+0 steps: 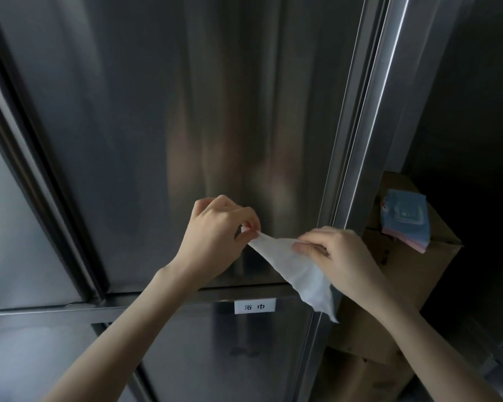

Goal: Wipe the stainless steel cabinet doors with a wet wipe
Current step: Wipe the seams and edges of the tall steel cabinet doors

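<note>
Crumpled white wet wipe (296,268) hangs stretched between both hands before the brushed stainless steel cabinet door (186,117): left hand (212,242) pinches one corner, right hand (340,256) pinches the other. Brown cardboard box (413,274) crowds the door's right edge.

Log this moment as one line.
phase: opening out wipe | left hand: pinches white wet wipe corner | right hand: pinches its other edge | stainless steel cabinet door: not yet wiped

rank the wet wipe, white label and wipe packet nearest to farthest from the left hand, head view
1. wet wipe, pinched by the left hand
2. white label, below it on the cabinet
3. wipe packet, far right on the cardboard box, past the right hand
</note>
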### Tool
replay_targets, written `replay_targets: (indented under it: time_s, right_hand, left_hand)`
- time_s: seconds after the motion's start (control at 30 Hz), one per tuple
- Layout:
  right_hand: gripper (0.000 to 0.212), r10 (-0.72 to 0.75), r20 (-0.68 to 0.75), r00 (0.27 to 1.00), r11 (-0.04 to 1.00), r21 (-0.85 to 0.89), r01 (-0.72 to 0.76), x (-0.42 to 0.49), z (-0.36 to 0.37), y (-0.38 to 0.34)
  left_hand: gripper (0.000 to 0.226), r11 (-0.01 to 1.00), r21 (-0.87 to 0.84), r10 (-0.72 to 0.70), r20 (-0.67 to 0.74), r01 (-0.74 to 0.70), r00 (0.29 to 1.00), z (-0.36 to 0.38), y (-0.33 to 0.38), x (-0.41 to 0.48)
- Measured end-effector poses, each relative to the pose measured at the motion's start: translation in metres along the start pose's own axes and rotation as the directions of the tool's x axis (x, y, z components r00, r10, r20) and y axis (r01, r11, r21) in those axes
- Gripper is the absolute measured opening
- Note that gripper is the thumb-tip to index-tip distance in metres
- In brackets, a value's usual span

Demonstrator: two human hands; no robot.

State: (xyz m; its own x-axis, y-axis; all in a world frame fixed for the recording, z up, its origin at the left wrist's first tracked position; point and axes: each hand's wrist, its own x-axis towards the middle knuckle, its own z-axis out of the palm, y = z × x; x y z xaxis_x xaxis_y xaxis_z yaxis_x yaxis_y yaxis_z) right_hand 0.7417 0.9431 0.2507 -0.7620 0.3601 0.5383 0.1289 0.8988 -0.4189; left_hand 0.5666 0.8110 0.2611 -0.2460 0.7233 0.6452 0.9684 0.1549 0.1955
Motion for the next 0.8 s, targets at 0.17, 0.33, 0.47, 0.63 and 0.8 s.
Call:
replay_targets:
  time_s: [0.17,0.33,0.47,0.63,0.8]
  right_hand:
    - [0.011,-0.030,-0.087,0.996,1.000,-0.012,0.029,0.001,-0.015,0.004]
    - [0.012,-0.011,-0.052,0.999,0.999,0.042,0.013,0.007,-0.015,0.003]
    - [0.011,-0.045,-0.031,0.999,0.997,0.058,0.047,0.009,-0.018,0.000]
    - [0.008,-0.069,-0.069,0.995,0.998,0.008,0.070,0.011,-0.033,0.003]
    - [0.009,-0.114,-0.203,0.972,0.989,-0.120,0.091,0.014,-0.039,0.005]
  left_hand:
    - [0.009,0.991,-0.006,-0.134,0.009,0.134,0.991,0.003,-0.003,0.001]
    - [0.034,0.995,-0.094,-0.021,-0.017,0.019,1.000,0.007,0.014,0.003]
    - [0.042,0.995,-0.097,0.022,0.128,-0.010,0.991,0.015,0.023,0.001]
    - [0.013,0.957,-0.267,-0.066,0.176,0.113,0.982,0.015,0.027,-0.002]
    - [0.006,0.943,-0.296,-0.128,0.106,0.154,0.986,0.004,0.030,0.012]
